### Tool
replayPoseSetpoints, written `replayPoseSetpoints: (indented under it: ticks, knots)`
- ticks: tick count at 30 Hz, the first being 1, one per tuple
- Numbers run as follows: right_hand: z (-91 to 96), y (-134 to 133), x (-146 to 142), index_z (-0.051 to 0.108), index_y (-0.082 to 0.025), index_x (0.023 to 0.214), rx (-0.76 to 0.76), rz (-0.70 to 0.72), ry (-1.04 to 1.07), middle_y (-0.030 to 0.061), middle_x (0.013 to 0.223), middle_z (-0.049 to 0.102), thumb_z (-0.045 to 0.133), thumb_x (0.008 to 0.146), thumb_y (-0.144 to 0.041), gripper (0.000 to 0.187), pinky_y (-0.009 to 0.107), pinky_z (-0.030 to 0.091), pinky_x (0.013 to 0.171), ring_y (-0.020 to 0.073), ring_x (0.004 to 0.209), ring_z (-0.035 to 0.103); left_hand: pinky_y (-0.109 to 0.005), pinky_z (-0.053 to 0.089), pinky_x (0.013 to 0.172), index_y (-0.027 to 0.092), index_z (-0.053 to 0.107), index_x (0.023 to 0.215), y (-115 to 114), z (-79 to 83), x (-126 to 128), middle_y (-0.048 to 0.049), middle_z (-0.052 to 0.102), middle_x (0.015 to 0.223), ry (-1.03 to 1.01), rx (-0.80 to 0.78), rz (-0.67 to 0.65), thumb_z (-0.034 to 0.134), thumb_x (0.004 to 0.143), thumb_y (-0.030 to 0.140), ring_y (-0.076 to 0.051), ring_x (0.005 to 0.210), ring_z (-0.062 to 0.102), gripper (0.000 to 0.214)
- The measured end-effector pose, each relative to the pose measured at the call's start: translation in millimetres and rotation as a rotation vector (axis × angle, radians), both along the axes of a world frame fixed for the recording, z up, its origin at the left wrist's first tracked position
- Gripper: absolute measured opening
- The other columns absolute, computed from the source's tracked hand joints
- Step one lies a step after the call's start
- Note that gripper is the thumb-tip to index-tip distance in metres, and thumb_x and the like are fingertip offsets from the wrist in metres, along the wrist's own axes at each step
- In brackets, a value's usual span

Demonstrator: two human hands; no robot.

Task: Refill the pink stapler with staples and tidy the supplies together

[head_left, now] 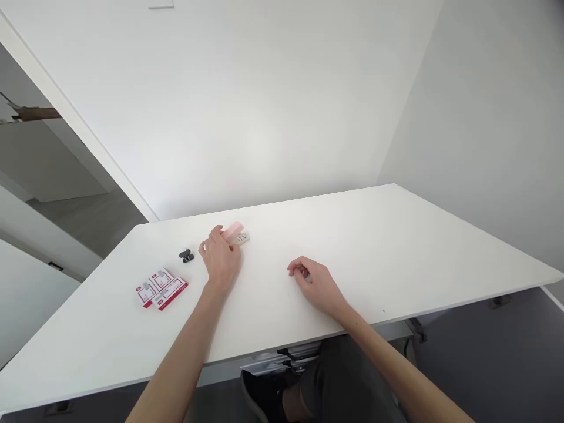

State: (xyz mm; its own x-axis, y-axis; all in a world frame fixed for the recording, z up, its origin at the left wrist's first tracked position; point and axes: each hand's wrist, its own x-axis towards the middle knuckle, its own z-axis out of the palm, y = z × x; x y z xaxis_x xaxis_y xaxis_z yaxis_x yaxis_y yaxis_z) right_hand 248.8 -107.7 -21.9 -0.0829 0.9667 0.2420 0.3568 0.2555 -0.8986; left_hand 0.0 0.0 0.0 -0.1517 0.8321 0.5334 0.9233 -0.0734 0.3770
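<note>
My left hand (220, 255) rests toward the back left of the white table, its fingers curled around the near end of a small pink block (234, 230). Just beside that block lies a small pale piece with dark printed marks (242, 238), partly covered; I cannot make out its kind. Two small black objects (186, 255) sit close together left of my left hand. Nearer to me are several small red-and-white boxes (162, 286), grouped together. My right hand (316, 284) rests on the table near the middle, fingers curled in toward the thumb, with nothing visible in them.
The white table (396, 252) spans the view, its back edge near a white wall (264, 106). A grey wall (493, 135) stands at the right. Below the front edge are my legs, a dark shoe (259, 390) and metal fittings. A tiny dark speck marks the tabletop at front right.
</note>
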Motion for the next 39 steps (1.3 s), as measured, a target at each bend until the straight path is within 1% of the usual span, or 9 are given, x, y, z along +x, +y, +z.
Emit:
replayPoseSetpoints:
  ticks: [6, 10, 13, 17, 21, 23, 27, 32, 39]
  knots:
    - [2.8, -1, 0, 0.066, -0.025, 0.097, -0.021, -0.007, 0.013, 0.0023, 0.094, 0.074, 0.047, 0.092, -0.022, 0.020, 0.032, 0.047, 0.072, 0.0192, 0.081, 0.063, -0.059, 0.018, 0.128, 0.024, 0.060, 0.122, -4, 1.3, 11, -0.0093, 0.072, 0.114, 0.002, -0.045, -0.314, 0.053, 0.076, 0.010, -0.033, 0.123, 0.060, 0.048]
    - [2.4, 0, -1, 0.067, -0.024, 0.097, -0.009, -0.019, 0.031, 0.0023, 0.093, 0.073, 0.047, 0.093, -0.022, 0.020, 0.032, 0.047, 0.072, 0.0188, 0.080, 0.063, -0.056, 0.020, 0.128, 0.028, 0.064, 0.121, -13, 2.7, 21, -0.0071, 0.066, 0.134, 0.056, -0.057, -0.607, 0.052, 0.076, 0.010, -0.029, 0.141, 0.048, 0.050]
    - [1.4, 1, -1, 0.066, -0.024, 0.097, -0.012, -0.040, 0.064, 0.0028, 0.094, 0.074, 0.047, 0.093, -0.024, 0.019, 0.032, 0.047, 0.071, 0.0188, 0.079, 0.063, -0.055, 0.033, 0.121, 0.026, 0.054, 0.138, -17, 2.0, 23, -0.0131, 0.053, 0.147, -0.025, -0.073, -0.557, 0.064, 0.079, 0.023, -0.033, 0.143, 0.044, 0.060]
    - [0.2, 1, 0, 0.067, -0.024, 0.098, -0.009, -0.041, 0.062, 0.0028, 0.094, 0.074, 0.048, 0.094, -0.025, 0.019, 0.032, 0.047, 0.072, 0.0194, 0.081, 0.064, -0.044, 0.052, 0.097, 0.024, 0.048, 0.132, -19, 7.4, 24, -0.0121, 0.064, 0.131, -0.305, -0.236, -0.485, 0.074, 0.080, 0.044, -0.031, 0.123, 0.060, 0.062]
    - [-0.7, 2, -1, 0.067, -0.024, 0.098, -0.007, -0.041, 0.057, 0.0030, 0.095, 0.074, 0.048, 0.094, -0.025, 0.019, 0.032, 0.048, 0.071, 0.0196, 0.081, 0.064, -0.037, 0.054, 0.085, 0.026, 0.052, 0.126, -23, 18.1, 27, -0.0084, 0.074, 0.126, -0.570, -0.459, -0.563, 0.053, 0.096, 0.048, -0.024, 0.106, 0.069, 0.037]
    - [-1.0, 2, -1, 0.067, -0.024, 0.099, -0.011, -0.046, 0.063, 0.0032, 0.095, 0.074, 0.048, 0.094, -0.026, 0.019, 0.033, 0.048, 0.071, 0.0197, 0.081, 0.064, -0.039, 0.054, 0.086, 0.026, 0.051, 0.130, -24, 20.0, 30, -0.0090, 0.075, 0.127, -0.629, -0.502, -0.589, 0.047, 0.098, 0.047, -0.024, 0.105, 0.070, 0.039]
    - [-1.1, 2, -1, 0.065, -0.024, 0.104, 0.032, -0.124, 0.058, 0.0058, 0.104, 0.074, 0.048, 0.095, -0.026, 0.019, 0.035, 0.051, 0.074, 0.0212, 0.087, 0.066, -0.040, 0.056, 0.082, 0.025, 0.050, 0.137, -24, 16.5, 31, -0.0110, 0.076, 0.127, -0.624, -0.559, -0.686, 0.062, 0.089, 0.045, -0.025, 0.097, 0.073, 0.053]
    - [-2.9, 1, 0, 0.059, -0.025, 0.125, 0.174, -0.181, -0.009, 0.0099, 0.131, 0.066, 0.052, 0.091, -0.022, 0.035, 0.042, 0.053, 0.092, 0.0258, 0.116, 0.063, -0.039, 0.058, 0.083, 0.023, 0.069, 0.115, -24, 20.4, 26, -0.0098, 0.077, 0.120, -0.545, -0.564, -0.718, 0.067, 0.087, 0.048, -0.028, 0.106, 0.073, 0.038]
    - [-11.8, 4, 1, 0.056, -0.023, 0.129, 0.151, -0.311, 0.023, 0.0132, 0.135, 0.064, 0.052, 0.090, -0.022, 0.039, 0.048, 0.055, 0.096, 0.0284, 0.120, 0.062, -0.050, 0.049, 0.114, 0.031, 0.075, 0.121, -25, 27.1, 21, -0.0056, 0.069, 0.139, -0.233, -0.541, -0.803, 0.078, 0.077, 0.043, -0.033, 0.136, 0.060, 0.046]
